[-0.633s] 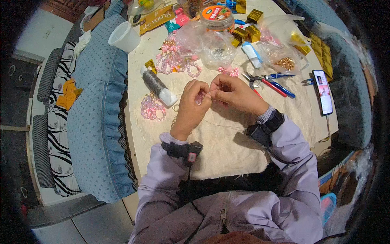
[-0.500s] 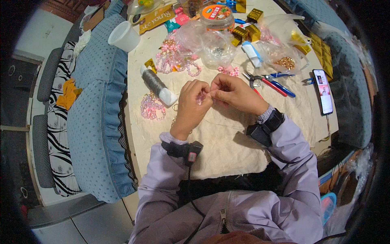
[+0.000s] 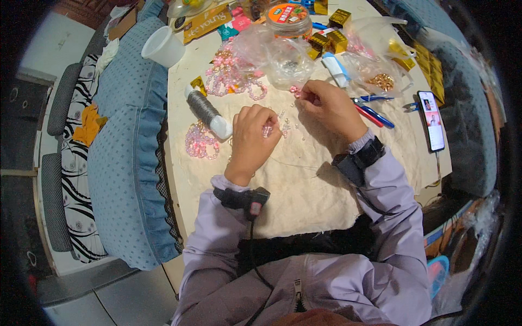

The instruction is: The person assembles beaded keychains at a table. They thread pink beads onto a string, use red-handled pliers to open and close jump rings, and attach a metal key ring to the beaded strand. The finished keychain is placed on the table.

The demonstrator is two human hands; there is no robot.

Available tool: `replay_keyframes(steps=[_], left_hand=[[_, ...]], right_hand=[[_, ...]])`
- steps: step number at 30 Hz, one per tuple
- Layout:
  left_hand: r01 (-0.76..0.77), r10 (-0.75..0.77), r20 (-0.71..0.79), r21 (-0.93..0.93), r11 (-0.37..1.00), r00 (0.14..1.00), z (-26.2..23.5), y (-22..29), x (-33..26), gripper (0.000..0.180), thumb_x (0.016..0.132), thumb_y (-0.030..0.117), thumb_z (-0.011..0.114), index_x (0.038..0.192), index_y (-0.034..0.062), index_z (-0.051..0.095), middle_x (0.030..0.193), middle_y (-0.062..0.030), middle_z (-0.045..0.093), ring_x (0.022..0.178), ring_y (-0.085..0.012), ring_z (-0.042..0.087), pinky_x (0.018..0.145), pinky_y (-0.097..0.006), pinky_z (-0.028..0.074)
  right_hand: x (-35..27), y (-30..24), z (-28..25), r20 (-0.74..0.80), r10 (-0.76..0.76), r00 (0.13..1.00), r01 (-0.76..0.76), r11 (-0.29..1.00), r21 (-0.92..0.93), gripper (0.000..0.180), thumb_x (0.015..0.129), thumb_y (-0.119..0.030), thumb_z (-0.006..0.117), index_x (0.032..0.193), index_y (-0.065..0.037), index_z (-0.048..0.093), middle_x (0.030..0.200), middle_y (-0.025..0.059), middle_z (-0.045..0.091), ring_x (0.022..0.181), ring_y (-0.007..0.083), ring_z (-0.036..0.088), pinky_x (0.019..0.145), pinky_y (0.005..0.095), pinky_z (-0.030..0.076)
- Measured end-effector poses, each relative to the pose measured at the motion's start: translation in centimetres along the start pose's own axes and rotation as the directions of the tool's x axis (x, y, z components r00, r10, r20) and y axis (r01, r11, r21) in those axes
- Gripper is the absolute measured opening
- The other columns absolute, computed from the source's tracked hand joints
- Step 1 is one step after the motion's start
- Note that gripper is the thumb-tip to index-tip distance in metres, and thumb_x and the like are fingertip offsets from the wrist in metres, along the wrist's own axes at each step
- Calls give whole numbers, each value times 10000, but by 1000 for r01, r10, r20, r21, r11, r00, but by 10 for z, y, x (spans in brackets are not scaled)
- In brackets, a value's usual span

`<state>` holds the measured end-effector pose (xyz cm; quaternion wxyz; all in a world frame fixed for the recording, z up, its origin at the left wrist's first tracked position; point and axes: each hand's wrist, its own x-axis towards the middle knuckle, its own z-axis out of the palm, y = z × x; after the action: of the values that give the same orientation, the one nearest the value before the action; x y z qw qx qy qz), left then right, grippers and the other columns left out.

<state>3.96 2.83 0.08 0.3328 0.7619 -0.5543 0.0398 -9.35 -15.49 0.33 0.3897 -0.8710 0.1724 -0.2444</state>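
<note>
My left hand (image 3: 252,138) is closed over the cloth, its fingers curled round a string of beads (image 3: 267,131) that shows partly beneath them. A thin thread (image 3: 291,164) trails from near that hand over the beige cloth (image 3: 296,204). Loose clear and pale beads (image 3: 286,126) lie beside its fingertips. Farther right, my right hand (image 3: 329,106) bends down with thumb and fingers together next to a small pile of pink beads (image 3: 295,91). Whatever is between those fingertips is hidden. Left of my left hand are a spool of grey thread (image 3: 204,107) and a pink beaded bracelet (image 3: 201,142).
Pink beaded strands (image 3: 231,76) and clear plastic bags (image 3: 291,65) lie at the back. Pliers with red and blue handles (image 3: 375,115) sit right of my right hand, near a lit phone (image 3: 432,120). A white tub (image 3: 163,48) stands back left; gold boxes (image 3: 337,41) back right.
My hands were together, fingertips meeting; now they are apart. The right hand has moved away and right to the pink beads, uncovering loose beads. The left stays near its place, still closed.
</note>
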Motion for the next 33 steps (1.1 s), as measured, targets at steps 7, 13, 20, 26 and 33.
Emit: replay_keyframes(steps=[7, 13, 20, 26, 33], left_hand=[[15, -15, -3, -34, 999, 1000, 1, -2, -1, 115, 796, 88, 726, 886, 85, 654, 898, -56, 616, 917, -282, 573, 848, -412, 430], [34, -35, -24, -20, 999, 999, 2, -3, -1, 157, 791, 93, 744, 930, 77, 673, 953, -68, 632, 959, -294, 572, 879, -412, 431], [25, -24, -60, 14, 1000, 998, 3, -3, -1, 275, 778, 85, 755, 1044, 107, 691, 1074, -66, 630, 1090, -290, 560, 939, -431, 411], [29, -28, -40, 27, 999, 999, 3, -3, -2, 280, 777, 70, 746, 1051, 110, 698, 1099, -76, 620, 1118, -299, 549, 951, -436, 399], [80, -79, -48, 23, 997, 996, 3, -4, -3, 250, 782, 73, 729, 1026, 117, 697, 1126, -72, 605, 1158, -304, 521, 980, -446, 368]], right_hand=[[-3, -2, 10, -54, -136, 989, 123, 973, -193, 128, 865, -159, 714, 899, -62, 639, 889, 131, 659, 861, 328, 658, 697, 442, 527], [-5, -3, 25, 5, -358, 934, 357, 929, -102, 98, 857, -147, 709, 916, -75, 675, 883, 109, 632, 895, 316, 655, 738, 437, 556], [-10, -8, 25, 133, -255, 958, 276, 944, -179, 119, 864, -144, 707, 956, -74, 677, 942, 108, 621, 915, 315, 647, 747, 415, 550], [-8, -11, 25, 97, -291, 952, 306, 923, -234, 146, 868, -184, 695, 954, -73, 655, 927, 116, 619, 888, 325, 651, 711, 437, 554], [-4, -6, 20, 111, -336, 935, 347, 931, -108, 115, 867, -145, 688, 968, -91, 675, 942, 95, 628, 922, 308, 652, 730, 423, 552]])
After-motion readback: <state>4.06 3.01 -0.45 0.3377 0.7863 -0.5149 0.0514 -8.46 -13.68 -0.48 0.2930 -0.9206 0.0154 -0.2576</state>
